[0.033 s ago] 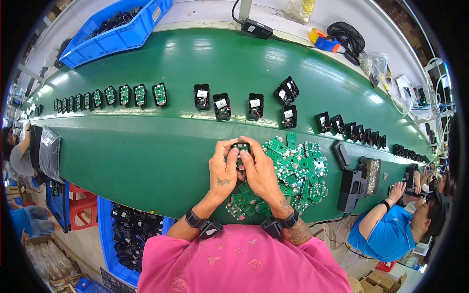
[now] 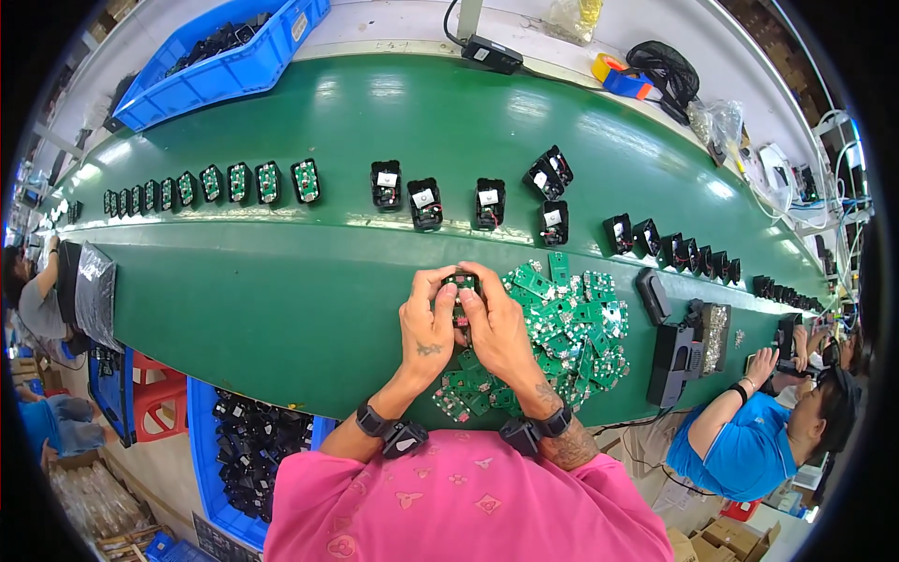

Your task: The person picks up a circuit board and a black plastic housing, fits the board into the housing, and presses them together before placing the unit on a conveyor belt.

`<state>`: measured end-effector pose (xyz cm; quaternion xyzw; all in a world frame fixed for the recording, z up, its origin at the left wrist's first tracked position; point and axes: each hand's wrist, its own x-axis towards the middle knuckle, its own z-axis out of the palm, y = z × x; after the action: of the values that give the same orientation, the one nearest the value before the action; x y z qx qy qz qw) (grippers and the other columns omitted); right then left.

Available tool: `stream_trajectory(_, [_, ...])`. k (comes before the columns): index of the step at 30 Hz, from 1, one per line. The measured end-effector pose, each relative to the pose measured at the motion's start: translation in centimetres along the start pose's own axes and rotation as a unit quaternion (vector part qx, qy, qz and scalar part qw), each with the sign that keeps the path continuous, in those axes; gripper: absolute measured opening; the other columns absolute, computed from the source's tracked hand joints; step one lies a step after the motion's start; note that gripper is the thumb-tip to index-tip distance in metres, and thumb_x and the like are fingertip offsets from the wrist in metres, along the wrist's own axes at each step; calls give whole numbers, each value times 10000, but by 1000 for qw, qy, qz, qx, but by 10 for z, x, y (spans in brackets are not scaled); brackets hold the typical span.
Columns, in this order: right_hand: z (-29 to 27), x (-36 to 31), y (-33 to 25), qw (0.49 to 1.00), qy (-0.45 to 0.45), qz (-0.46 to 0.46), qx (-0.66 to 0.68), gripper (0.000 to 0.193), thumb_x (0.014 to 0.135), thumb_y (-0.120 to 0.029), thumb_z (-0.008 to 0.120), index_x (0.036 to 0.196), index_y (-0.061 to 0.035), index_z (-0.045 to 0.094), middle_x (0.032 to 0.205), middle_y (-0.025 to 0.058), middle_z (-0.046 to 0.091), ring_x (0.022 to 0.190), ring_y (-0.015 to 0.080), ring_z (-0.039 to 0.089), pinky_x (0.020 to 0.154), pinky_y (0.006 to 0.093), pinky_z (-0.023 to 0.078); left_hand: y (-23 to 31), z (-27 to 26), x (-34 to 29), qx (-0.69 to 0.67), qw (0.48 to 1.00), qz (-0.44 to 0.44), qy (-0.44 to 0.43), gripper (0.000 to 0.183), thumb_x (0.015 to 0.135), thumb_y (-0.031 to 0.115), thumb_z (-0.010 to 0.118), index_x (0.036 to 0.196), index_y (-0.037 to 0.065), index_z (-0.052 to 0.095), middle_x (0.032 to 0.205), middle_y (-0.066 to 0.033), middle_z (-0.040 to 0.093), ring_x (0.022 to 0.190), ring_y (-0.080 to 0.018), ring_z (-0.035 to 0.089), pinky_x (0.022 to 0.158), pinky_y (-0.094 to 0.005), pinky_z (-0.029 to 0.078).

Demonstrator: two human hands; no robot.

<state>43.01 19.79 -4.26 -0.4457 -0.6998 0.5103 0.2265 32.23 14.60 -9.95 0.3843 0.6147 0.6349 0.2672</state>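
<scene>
Left hand [image 2: 427, 323] and right hand [image 2: 496, 328] close their grip around a black case [image 2: 459, 307], thumbs over its green board [image 2: 460, 280], above the tabletop [image 2: 253, 309] beside a pile of boards [image 2: 581, 328]. Beyond, more cases [image 2: 269, 182] form a line.

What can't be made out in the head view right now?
All in the head view:
- Held black housing: most of its sides, hidden by the left grip and right grip.
- Green circuit board pile: lower layers, covered by upper boards.
- Lower-left blue crate: right part, hidden by the pink shirt.
- Far-right black housings: insides, too small.
</scene>
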Motion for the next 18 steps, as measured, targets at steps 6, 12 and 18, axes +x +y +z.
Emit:
stream_trajectory(6, [13,9,6,992,54,-74,85,278,1004,-114,519,1268,-45,573,952,113,654,791,158,629,698,312,528,21,-1,6,3,1000,7,20,195,1008,115,544,1162,-2,571,940,-145,709,675,-148,668,543,-290,533])
stream_trajectory(12, [19,32,0,997,34,-62,14,336,972,-171,593,1296,-93,552,795,123,599,627,219,588,590,360,493,17,-19,34,2,1000,2,1,211,1012,126,528,1179,-1,544,986,-125,674,678,-151,667,442,-269,538])
stream_trajectory(18, [-46,-14,-6,894,-163,-260,-328,656,727,-189,827,1330,-143,574,1203,127,523,1099,320,495,898,444,437,11,-100,109,136,987,-67,60,247,1026,153,441,1222,12,494,1036,-169,638,522,-211,660,411,-300,515])
